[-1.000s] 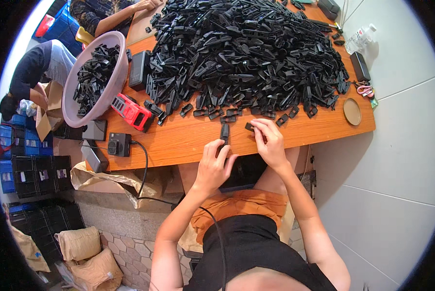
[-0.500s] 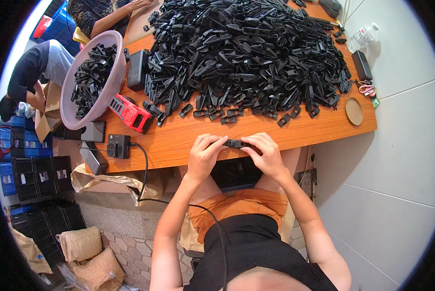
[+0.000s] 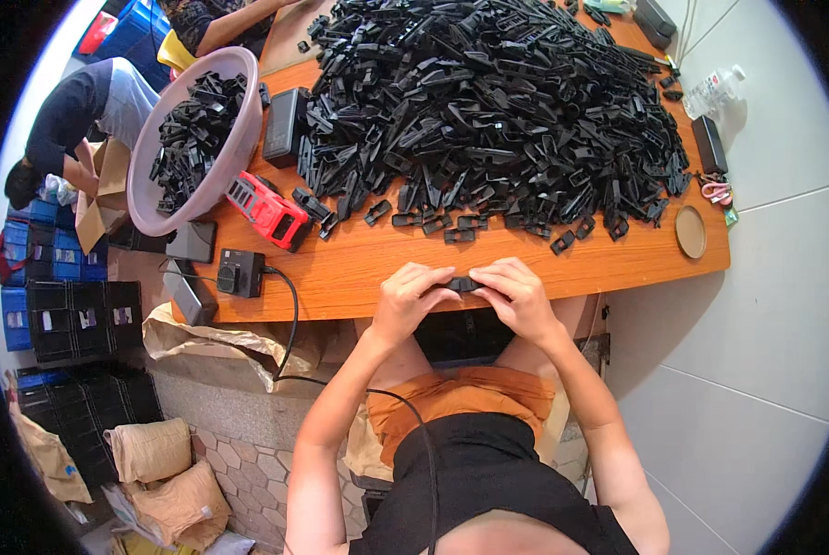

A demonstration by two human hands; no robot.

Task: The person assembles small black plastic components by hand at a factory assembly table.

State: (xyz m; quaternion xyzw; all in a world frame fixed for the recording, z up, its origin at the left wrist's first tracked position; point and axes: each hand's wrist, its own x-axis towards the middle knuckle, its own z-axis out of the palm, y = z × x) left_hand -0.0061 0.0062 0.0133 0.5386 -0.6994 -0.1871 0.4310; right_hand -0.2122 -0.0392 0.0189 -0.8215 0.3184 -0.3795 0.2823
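Between my two hands, at the front edge of the wooden table (image 3: 340, 294), is a small black plastic part (image 3: 463, 284). My left hand (image 3: 413, 298) pinches its left end between thumb and fingers. The right end is gripped the same way by my right hand (image 3: 514, 294). Fingertips cover both ends, so only the middle of the part shows. Beyond my hands lies a large heap of black plastic parts (image 3: 488, 120), with several loose pieces (image 3: 460, 236) along its near edge.
A pink basin (image 3: 253, 92) of black parts tilts at the left, beside a red-and-black tool (image 3: 268, 213). Near it sits a black boxy device (image 3: 241, 274) with a cable. A round tan lid (image 3: 690, 232) lies right. Another person (image 3: 81, 102) bends over a cardboard box (image 3: 105, 199).
My hands have come closer together around the black part, covering more of it. The whole view has shifted slightly, with the table appearing further right.
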